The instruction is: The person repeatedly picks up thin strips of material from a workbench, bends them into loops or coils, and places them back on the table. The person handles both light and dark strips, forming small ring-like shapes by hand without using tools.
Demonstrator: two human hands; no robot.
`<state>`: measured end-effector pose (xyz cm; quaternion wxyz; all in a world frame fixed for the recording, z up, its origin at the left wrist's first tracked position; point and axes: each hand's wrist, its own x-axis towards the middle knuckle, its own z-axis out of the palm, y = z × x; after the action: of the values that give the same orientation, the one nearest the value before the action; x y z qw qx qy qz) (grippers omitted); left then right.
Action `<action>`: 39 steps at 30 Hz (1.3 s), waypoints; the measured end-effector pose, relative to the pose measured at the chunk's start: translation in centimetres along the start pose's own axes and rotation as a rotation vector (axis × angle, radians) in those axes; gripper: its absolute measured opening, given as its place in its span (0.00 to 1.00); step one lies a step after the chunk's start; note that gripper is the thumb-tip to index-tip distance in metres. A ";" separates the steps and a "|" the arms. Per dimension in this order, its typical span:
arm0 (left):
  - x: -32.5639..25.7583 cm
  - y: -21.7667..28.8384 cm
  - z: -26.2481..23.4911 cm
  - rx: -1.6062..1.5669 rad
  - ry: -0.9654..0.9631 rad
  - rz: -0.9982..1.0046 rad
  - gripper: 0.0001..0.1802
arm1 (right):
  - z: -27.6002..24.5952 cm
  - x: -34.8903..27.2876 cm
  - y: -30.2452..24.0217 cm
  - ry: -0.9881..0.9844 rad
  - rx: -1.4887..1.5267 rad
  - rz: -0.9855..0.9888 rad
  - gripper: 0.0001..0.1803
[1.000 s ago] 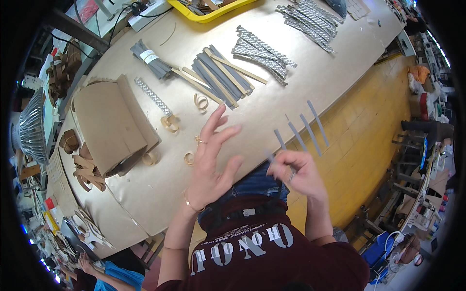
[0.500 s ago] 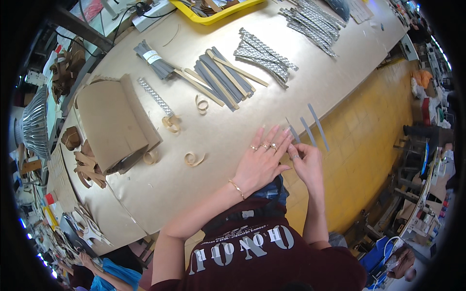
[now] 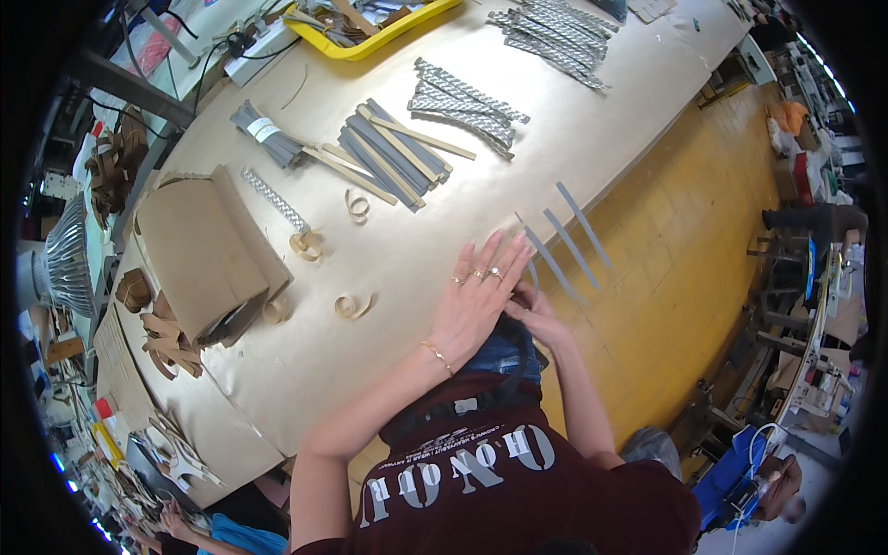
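A thin grey strip point(image 3: 535, 274) at the table's near edge point(image 3: 592, 185) is now being pressed flat under the left hand point(image 3: 476, 301), moved across since a second ago, while it is seemingly being pinched by the half-hidden right hand point(image 3: 536, 314).

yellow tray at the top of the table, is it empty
No, the yellow tray holds a heap of strips and scraps, far from the left hand lying flat at the table edge.
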<state>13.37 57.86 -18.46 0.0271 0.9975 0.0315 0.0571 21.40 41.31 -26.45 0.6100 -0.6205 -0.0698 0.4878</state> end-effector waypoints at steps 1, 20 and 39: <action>0.0 0.0 0.0 -0.044 0.004 -0.004 0.39 | 0.3 0.6 1.1 -0.041 -0.044 -0.003 0.25; 0.5 -1.1 -2.0 -0.355 -0.110 0.034 0.41 | -2.4 4.2 3.4 -0.069 0.750 0.344 0.16; 0.0 -0.4 -0.9 -0.185 -0.065 0.026 0.40 | -4.2 -6.6 -12.0 0.977 -0.839 -0.537 0.21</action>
<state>13.27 58.36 -17.57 0.1194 0.9924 0.0125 0.0277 27.02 36.86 -14.10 0.3800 -0.9133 -0.1210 -0.0833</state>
